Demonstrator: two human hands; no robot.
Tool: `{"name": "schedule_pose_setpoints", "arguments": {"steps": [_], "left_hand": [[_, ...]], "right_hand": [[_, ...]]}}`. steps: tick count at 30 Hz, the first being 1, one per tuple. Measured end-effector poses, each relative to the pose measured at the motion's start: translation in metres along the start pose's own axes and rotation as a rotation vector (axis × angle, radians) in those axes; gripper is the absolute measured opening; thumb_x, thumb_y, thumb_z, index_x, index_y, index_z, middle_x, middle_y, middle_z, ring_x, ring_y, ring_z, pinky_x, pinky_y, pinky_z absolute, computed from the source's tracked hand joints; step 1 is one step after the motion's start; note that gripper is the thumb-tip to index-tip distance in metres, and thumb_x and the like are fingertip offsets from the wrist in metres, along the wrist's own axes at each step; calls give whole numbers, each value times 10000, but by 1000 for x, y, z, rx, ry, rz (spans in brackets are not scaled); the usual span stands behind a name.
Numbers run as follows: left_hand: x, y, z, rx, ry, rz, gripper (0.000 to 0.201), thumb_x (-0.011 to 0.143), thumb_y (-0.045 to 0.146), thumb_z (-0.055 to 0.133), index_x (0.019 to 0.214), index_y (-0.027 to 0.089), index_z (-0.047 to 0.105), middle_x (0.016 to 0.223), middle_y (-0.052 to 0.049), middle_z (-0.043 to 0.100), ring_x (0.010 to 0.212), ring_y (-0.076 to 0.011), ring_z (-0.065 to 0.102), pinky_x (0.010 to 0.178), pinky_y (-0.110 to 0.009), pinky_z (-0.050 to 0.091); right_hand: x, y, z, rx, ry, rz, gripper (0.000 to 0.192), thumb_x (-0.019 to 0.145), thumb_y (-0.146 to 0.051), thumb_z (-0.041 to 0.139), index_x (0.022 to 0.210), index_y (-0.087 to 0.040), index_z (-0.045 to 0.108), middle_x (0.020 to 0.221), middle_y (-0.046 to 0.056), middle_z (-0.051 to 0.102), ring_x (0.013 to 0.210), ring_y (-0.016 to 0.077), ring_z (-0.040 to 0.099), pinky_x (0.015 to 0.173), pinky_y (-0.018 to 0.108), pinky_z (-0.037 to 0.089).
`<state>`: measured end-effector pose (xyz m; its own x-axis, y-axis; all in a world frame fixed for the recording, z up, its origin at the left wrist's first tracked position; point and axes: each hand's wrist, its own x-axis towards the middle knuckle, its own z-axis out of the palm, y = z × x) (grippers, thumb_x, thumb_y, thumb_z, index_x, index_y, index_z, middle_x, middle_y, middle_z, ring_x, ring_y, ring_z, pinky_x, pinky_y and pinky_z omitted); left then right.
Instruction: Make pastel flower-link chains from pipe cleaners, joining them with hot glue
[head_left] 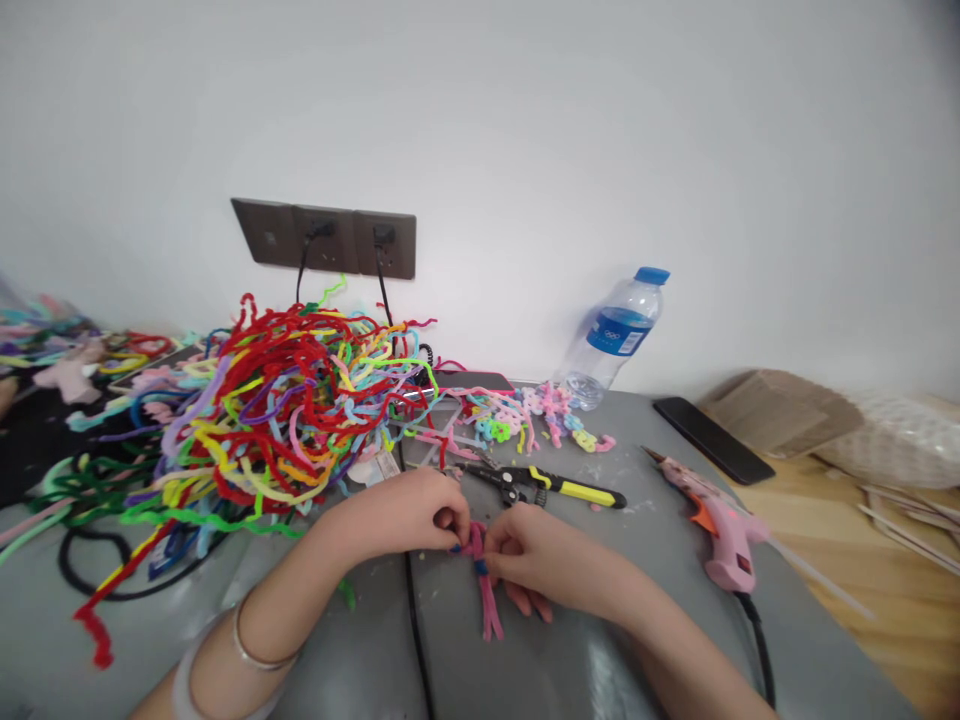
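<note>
Near the front middle of the grey table, both my hands pinch a pink pipe-cleaner piece (490,608) with a blue band around its middle. My left hand (433,508) grips its upper left part between thumb and fingers. From the right, my right hand (529,550) holds it close to the blue band. The pink ends hang down below my fingers toward the table. Just beyond my hands lie pliers with yellow and black handles (577,489). A big tangle of many-coloured pipe cleaners (289,400) is heaped to the left.
A pink glue gun (724,540) lies at the right, its cord running forward. A water bottle (616,340) leans against the wall, near small pastel pipe-cleaner pieces (551,408). A black phone (712,440) rests by paper bags (784,410). A black cable (417,640) crosses the table.
</note>
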<state>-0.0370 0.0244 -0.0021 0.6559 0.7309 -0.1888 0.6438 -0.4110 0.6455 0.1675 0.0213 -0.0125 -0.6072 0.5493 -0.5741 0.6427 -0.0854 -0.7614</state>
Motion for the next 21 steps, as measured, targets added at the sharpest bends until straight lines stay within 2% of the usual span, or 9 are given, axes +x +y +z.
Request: {"name": "schedule_pose_setpoints", "arguments": {"steps": [10,14,21], "left_hand": [[2,0,-2,-58,215,-94,120,763,138,583,784,178,694,633,38,537,616,-116,494,564,-217,299],[5,0,1,-56,226,-109,100,776,160,581,777,174,679,637,37,538,604,-113,489,555,-218,289],[4,3,2,-7,177,-120,76,788,186,598,735,174,651,626,39,523,593,-117,466,546,-233,277]], "right_hand": [[1,0,0,-7,20,14,144,724,-148,502,589,-192,528,449,-62,547,335,65,451,356,160,337],[2,4,0,-6,26,-2,130,723,-162,498,602,-195,532,458,-59,561,342,71,465,362,165,348],[3,4,1,-4,21,3,134,732,-173,513,602,-194,536,459,-58,560,342,74,459,368,175,350]]}}
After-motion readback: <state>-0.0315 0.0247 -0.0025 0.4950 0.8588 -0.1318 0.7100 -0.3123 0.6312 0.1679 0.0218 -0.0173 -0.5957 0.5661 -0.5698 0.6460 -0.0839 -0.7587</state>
